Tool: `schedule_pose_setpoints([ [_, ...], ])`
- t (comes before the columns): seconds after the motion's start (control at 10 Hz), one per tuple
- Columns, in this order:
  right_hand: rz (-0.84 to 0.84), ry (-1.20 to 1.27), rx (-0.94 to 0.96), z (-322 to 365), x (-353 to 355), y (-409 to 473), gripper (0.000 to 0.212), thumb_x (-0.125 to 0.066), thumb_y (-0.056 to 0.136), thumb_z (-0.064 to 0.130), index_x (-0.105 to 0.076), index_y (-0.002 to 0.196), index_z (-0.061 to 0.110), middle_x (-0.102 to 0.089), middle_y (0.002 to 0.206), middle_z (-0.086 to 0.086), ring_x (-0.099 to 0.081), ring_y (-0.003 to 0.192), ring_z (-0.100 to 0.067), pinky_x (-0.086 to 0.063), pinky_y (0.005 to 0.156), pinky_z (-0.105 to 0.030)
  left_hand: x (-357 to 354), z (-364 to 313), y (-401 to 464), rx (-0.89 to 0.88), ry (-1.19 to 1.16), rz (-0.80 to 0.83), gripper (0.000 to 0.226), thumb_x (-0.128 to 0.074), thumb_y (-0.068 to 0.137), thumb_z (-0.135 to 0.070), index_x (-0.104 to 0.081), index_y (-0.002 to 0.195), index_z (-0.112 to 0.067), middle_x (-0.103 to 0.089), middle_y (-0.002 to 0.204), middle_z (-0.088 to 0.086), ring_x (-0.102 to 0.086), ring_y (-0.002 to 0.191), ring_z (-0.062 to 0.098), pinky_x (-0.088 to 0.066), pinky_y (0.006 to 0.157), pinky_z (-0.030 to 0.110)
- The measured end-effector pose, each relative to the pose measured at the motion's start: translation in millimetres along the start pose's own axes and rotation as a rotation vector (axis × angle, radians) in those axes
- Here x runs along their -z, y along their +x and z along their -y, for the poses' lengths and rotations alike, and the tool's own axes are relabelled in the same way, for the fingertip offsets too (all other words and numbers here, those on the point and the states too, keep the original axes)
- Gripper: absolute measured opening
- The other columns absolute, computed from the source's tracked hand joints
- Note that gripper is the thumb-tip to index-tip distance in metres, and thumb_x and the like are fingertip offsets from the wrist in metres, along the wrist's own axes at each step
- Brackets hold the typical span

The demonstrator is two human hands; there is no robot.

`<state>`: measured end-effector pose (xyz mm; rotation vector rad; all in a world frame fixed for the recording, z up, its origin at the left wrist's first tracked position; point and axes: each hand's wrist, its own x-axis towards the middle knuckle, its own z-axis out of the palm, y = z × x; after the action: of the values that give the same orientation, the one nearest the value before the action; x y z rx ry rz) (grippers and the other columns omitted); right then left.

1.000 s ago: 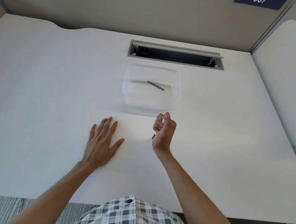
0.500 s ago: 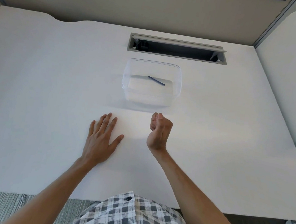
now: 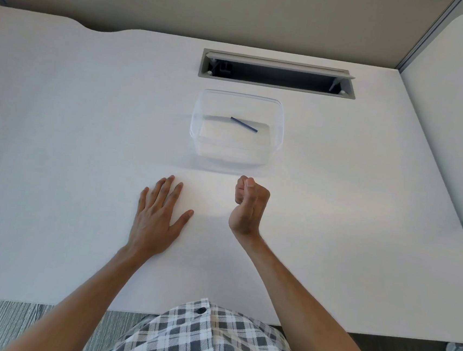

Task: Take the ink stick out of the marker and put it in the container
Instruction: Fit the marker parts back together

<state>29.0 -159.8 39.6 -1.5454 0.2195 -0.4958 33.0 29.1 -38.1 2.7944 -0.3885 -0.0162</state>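
Observation:
A thin dark blue ink stick [image 3: 243, 124] lies slanted on the bottom of the clear plastic container [image 3: 193, 123] at the middle of the white table [image 3: 59, 130]. My right hand [image 3: 250, 205] hovers just in front of the container, its fingers curled into a fist with the thumb on top. The marker is hidden inside that fist. My left hand [image 3: 158, 219] rests flat on the table with fingers spread, to the left of the right hand and holding nothing.
A grey open cable slot [image 3: 277, 73] is set into the table behind the container. A second white desk [image 3: 457, 112] adjoins on the right. A beige partition wall runs along the back. The table's front edge is at my waist.
The marker's ends, which stuck out of my right fist a second ago, are now covered by the fist. The left hand and the ink stick have not moved.

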Motion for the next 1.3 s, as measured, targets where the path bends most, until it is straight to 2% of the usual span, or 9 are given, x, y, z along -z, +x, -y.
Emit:
schedule_pose_setpoints([
  [0.2,0.012,0.019,-0.042,3.0,2.8,3.8,0.04,-0.038,0.088,0.039,-0.019,0.056,0.024,-0.016,0.053,0.006,-0.014,0.051,-0.01,-0.011,0.052,-0.031,-0.4,-0.9,0.3,0.001,0.005,0.004,0.073,-0.024,0.094,-0.062,-0.026,0.153,-0.019,-0.016,0.164,0.003,-0.01,0.152,0.021,-0.005,0.122,0.046],
  [0.3,0.054,0.009,-0.063,1.1,10.0,9.4,0.038,-0.042,0.083,0.022,-0.024,0.051,0.009,-0.02,0.051,-0.012,-0.019,0.049,-0.027,-0.014,0.05,-0.033,-0.5,0.0,0.1,0.002,-0.001,0.006,0.073,-0.024,0.094,-0.063,-0.026,0.153,-0.02,-0.016,0.164,0.003,-0.009,0.152,0.02,-0.004,0.122,0.045],
  [0.4,0.085,0.015,-0.054,-0.7,15.3,12.0,0.031,-0.038,0.082,0.006,-0.034,0.053,0.012,-0.034,0.05,-0.002,-0.035,0.051,-0.036,-0.023,0.051,-0.035,-0.6,0.5,-0.8,-0.002,0.002,0.001,0.073,-0.024,0.094,-0.063,-0.026,0.153,-0.02,-0.017,0.164,0.003,-0.01,0.152,0.021,-0.005,0.122,0.045],
  [0.5,0.101,-0.024,0.013,-0.1,22.3,13.0,0.026,-0.037,0.088,0.001,-0.049,0.067,0.008,-0.052,0.066,0.0,-0.056,0.068,-0.031,-0.041,0.064,-0.023,-0.2,0.3,-0.7,-0.004,0.002,-0.002,0.074,-0.023,0.093,-0.064,-0.027,0.152,-0.019,-0.018,0.164,0.003,-0.011,0.151,0.021,-0.005,0.122,0.045],
  [0.6,0.106,-0.081,0.049,3.5,25.3,10.3,0.022,-0.038,0.094,0.003,-0.052,0.078,-0.001,-0.057,0.075,-0.007,-0.057,0.072,-0.018,-0.041,0.068,-0.015,0.4,-0.3,0.0,-0.002,0.002,-0.006,0.074,-0.023,0.093,-0.063,-0.027,0.152,-0.019,-0.018,0.164,0.003,-0.011,0.151,0.021,-0.004,0.122,0.044],
  [0.7,0.057,-0.179,0.043,5.5,30.2,7.5,0.023,-0.043,0.1,0.015,-0.054,0.083,0.004,-0.061,0.078,0.003,-0.054,0.071,-0.006,-0.036,0.064,-0.016,0.4,-1.1,-1.1,-0.006,-0.003,-0.008,0.074,-0.022,0.093,-0.064,-0.028,0.152,-0.019,-0.019,0.164,0.003,-0.012,0.151,0.021,-0.005,0.122,0.044],
  [0.9,-0.013,-0.204,-0.036,7.7,43.2,3.0,0.028,-0.052,0.099,0.027,-0.069,0.084,0.01,-0.057,0.063,0.019,-0.044,0.055,-0.013,-0.033,0.052,-0.025,0.5,-0.6,-1.3,-0.005,-0.003,-0.009,0.075,-0.02,0.093,-0.065,-0.028,0.152,-0.02,-0.018,0.164,0.003,-0.01,0.151,0.02,-0.003,0.122,0.043],
  [1.1,-0.035,-0.27,-0.103,3.4,59.2,-6.7,0.012,-0.068,0.093,0.023,-0.077,0.092,0.016,-0.075,0.085,0.006,-0.062,0.071,-0.025,-0.045,0.06,-0.04,-0.1,-1.0,-1.0,-0.013,-0.009,-0.014,0.078,-0.015,0.092,-0.068,-0.029,0.152,-0.019,-0.02,0.163,0.004,-0.012,0.151,0.021,-0.005,0.122,0.044],
  [1.3,-0.062,-0.396,-0.073,-8.3,64.8,-19.8,0.004,-0.076,0.086,0.015,-0.078,0.09,0.014,-0.073,0.081,0.017,-0.061,0.067,-0.006,-0.04,0.057,-0.011,0.3,-0.1,-1.3,-0.008,-0.005,-0.01,0.079,-0.015,0.092,-0.068,-0.028,0.152,-0.019,-0.018,0.164,0.003,-0.011,0.151,0.021,-0.004,0.122,0.044],
])
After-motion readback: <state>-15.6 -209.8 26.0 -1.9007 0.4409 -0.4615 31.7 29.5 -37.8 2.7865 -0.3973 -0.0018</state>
